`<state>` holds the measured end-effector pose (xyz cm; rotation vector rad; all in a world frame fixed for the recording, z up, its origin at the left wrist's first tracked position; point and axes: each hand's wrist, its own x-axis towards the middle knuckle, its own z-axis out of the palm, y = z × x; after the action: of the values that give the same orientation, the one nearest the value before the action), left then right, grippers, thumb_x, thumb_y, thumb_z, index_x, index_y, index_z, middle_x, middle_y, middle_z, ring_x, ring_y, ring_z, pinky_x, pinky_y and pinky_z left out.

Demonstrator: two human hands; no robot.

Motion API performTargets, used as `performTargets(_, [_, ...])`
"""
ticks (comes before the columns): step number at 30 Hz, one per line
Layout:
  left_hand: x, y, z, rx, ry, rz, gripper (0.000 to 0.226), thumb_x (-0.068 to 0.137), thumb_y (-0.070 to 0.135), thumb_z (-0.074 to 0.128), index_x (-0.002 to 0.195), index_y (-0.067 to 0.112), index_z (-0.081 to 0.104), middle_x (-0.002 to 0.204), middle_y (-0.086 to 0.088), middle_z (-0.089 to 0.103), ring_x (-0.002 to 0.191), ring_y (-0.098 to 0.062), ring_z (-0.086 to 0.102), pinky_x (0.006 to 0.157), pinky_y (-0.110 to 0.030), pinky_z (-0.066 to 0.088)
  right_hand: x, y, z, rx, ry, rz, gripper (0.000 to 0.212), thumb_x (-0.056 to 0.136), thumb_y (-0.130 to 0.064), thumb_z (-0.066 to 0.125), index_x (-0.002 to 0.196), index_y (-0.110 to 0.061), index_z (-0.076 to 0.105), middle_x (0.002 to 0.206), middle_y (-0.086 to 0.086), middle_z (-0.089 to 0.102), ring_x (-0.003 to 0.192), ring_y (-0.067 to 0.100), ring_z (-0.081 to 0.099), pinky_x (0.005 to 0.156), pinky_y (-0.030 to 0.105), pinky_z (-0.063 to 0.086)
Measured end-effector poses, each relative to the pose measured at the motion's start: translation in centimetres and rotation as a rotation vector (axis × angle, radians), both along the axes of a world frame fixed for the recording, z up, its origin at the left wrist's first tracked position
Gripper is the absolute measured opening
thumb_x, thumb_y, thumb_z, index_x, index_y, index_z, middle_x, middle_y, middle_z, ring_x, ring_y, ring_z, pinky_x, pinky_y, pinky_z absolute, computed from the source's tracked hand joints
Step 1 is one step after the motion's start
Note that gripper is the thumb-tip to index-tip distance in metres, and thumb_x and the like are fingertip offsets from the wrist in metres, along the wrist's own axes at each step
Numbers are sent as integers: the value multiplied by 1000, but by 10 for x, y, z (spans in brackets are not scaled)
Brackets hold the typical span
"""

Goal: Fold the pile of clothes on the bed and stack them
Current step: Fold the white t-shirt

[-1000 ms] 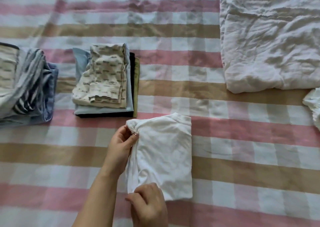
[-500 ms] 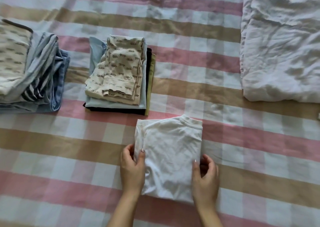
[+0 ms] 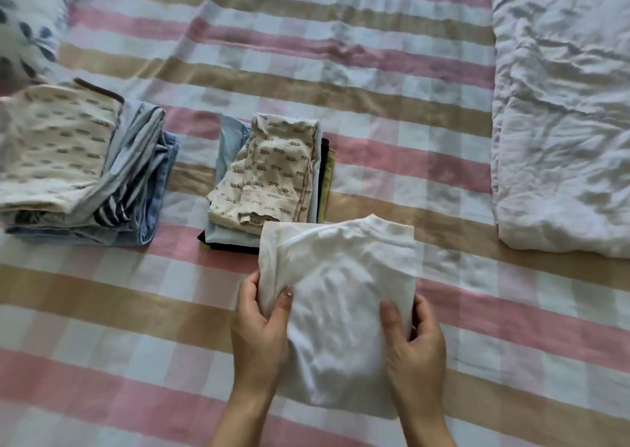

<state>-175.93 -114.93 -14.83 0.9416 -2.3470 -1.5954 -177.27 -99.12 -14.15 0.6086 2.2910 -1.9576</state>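
Spreading under everything, the checked sheet [image 3: 375,82] in pink, tan and white covered the bed. At your right a crumpled white quilt [image 3: 559,123] lay on it. At the far left sat the left stack [image 3: 78,174] of folded clothes, a cream patterned piece on top of blue and striped ones. The folded white shirt [image 3: 341,303] was nearest you, its far left corner overlapping the near edge of the middle stack [image 3: 269,177], which had a cream squiggle-print piece over pale blue, black and olive layers. A spotted pillow [image 3: 27,20] showed in the far left corner. Your left hand [image 3: 259,330] pinched the shirt's left edge, thumb on top, and your right hand [image 3: 416,341] clasped its right edge, thumb on top and fingers curled round behind
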Motion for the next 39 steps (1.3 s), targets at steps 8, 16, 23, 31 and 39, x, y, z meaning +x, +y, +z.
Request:
performTargets(8, [-142,-117,22,-64,85,-56,26,91,20,57,112,6,52,101,-5,61,92,-22,59,79,-38,50,-140,-102,2,-57,99,46,18,88,-26,62,100,-12,61,92,-2,67,81,12,64,69,23,53])
performTargets(16, [-201,-152,-37,-116,-96,-72,15,94,23,52,97,11,46,91,-4,56,71,-13,49,57,-29,41,-198,-143,-60,41,-26,37,16,91,-25,57,101,-13,57,91,-2,62,84,16,59,73,28,45])
performTargets(23, [-188,-144,-58,-389,-187,-94,31,98,31,40,109,3,46,105,-17,59,88,-30,54,66,-34,36,-194,-139,-73,239,-71,89,19,93,-35,49,103,-18,51,89,-5,58,81,18,54,68,28,36])
performTargets(31, [-112,-108,-8,-764,-8,-233,28,88,10,55,114,0,54,108,-20,55,101,-37,48,80,-45,40,-119,-46,-53,427,-153,262,20,94,-25,48,105,-15,61,103,2,65,93,18,59,73,29,44])
performTargets(39, [-26,61,23,-780,-252,-1046,31,95,32,43,123,21,48,123,5,52,113,-18,48,83,-30,41,-7,116,2,863,-191,558,26,94,-32,44,117,-25,55,114,-6,60,103,18,57,74,29,44])
